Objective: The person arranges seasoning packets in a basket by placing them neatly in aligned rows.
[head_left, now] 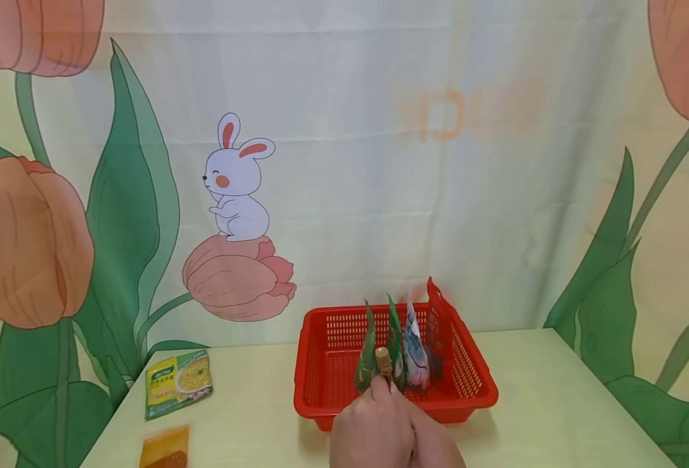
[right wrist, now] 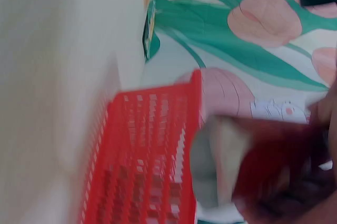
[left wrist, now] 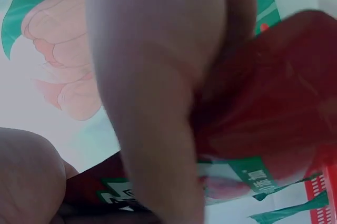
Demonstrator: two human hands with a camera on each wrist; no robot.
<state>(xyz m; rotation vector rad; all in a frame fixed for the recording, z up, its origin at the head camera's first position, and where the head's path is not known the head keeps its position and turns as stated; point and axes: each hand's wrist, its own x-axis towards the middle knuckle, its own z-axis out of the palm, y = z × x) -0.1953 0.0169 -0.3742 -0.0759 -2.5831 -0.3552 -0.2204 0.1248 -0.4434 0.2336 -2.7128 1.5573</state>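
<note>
Low in the head view, my left hand [head_left: 369, 429] and right hand [head_left: 435, 435] are close together in front of the red basket [head_left: 312, 411]. Between them they grip a dark red food packet [left wrist: 274, 92], which has a green and white label in the left wrist view. The right wrist view shows the same packet [right wrist: 268, 155], blurred, with a pale end turned toward the basket. Only a narrow tan bit of it shows past the fingers in the head view. Several packets stand upright in the basket, including a green one [head_left: 368, 348], a white-blue one [head_left: 416, 354] and a red one [head_left: 435, 318].
On the table's left lies a yellow-green soup packet [head_left: 177, 383] with a bowl picture. Nearer the front edge is an orange-brown packet [head_left: 166, 448], partly cut off. A curtain [head_left: 344, 162] printed with tulips and a rabbit hangs behind the table.
</note>
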